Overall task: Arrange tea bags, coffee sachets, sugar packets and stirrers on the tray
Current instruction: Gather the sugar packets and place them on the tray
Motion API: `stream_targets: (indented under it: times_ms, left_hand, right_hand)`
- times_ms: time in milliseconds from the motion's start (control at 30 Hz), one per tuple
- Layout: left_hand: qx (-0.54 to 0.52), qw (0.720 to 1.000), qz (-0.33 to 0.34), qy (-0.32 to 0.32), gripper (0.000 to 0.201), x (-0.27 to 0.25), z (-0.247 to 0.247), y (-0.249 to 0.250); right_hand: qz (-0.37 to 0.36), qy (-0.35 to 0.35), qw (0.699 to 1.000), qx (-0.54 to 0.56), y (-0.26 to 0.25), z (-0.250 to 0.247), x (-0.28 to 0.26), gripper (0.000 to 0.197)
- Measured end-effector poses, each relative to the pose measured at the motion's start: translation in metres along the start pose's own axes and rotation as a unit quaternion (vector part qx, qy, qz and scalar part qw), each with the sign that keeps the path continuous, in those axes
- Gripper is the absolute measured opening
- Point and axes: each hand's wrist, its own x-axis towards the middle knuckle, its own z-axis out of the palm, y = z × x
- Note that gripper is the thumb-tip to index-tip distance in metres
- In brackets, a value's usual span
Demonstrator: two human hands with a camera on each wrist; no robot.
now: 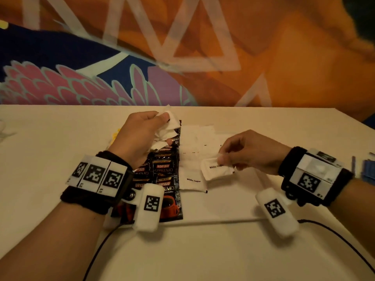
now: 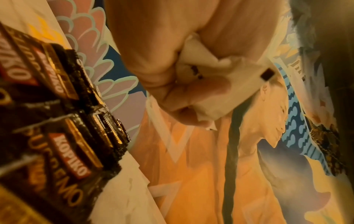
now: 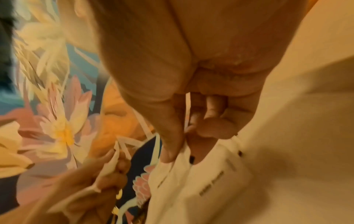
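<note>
My left hand (image 1: 142, 130) grips a bunch of white sugar packets (image 1: 169, 128) above the far end of the black Kopiko coffee sachets (image 1: 164, 175); the wrist view shows the packets (image 2: 214, 84) crumpled in its fist (image 2: 172, 75). My right hand (image 1: 239, 155) pinches one white sugar packet (image 1: 217, 170) by its edge, just above a column of sugar packets (image 1: 192, 159) laid flat to the right of the sachets. In the right wrist view the thumb and fingers (image 3: 172, 144) pinch that packet (image 3: 201, 181). The cream tray (image 1: 60, 138) lies under everything.
Blue items (image 1: 367, 169) lie at the tray's right edge. Something yellow (image 1: 116, 134) peeks out behind my left hand. A black cable (image 1: 334, 234) runs across the near side. A colourful patterned fabric (image 1: 182, 47) lies beyond the tray's far edge.
</note>
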Motion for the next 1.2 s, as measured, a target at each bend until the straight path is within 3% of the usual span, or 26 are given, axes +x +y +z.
stream_targets:
  times_ms: [167, 433, 667, 767, 900, 1000, 1100, 1200]
  left_hand:
    - [0.013, 1.000, 0.004, -0.004, 0.021, -0.003, -0.002, 0.002]
    - [0.055, 0.998, 0.016, -0.010, 0.008, -0.005, -0.005, 0.007]
    - [0.045, 0.997, -0.003, -0.066, 0.013, -0.007, -0.005, 0.007]
    - [0.046, 0.996, 0.000, -0.080, 0.009, -0.006, -0.007, 0.006]
    - [0.085, 0.992, 0.029, -0.089, 0.010, -0.005, -0.007, 0.002]
    - [0.133, 0.984, 0.055, -0.101, 0.022, -0.005, -0.008, 0.000]
    - [0.144, 0.982, 0.073, -0.097, 0.022, -0.006, -0.008, 0.003]
    - [0.103, 0.988, 0.098, -0.060, 0.016, -0.006, -0.009, 0.008]
  right_hand:
    - [0.058, -0.004, 0.993, -0.099, 0.008, 0.011, 0.004, 0.013]
    - [0.057, 0.014, 0.946, -0.318, -0.004, 0.020, 0.006, 0.029]
    - [0.067, -0.005, 0.939, -0.337, -0.007, 0.020, 0.007, 0.027]
    - [0.053, 0.007, 0.950, -0.308, -0.013, 0.012, 0.002, 0.028]
    - [-0.060, 0.058, 0.991, -0.108, -0.042, 0.006, -0.003, 0.039]
    - [-0.130, 0.064, 0.989, 0.012, -0.064, 0.013, -0.003, 0.039]
    - [-0.172, 0.062, 0.983, 0.013, -0.072, 0.020, 0.005, 0.018]
    - [-0.183, 0.076, 0.979, 0.055, -0.073, 0.019, 0.015, 0.019]
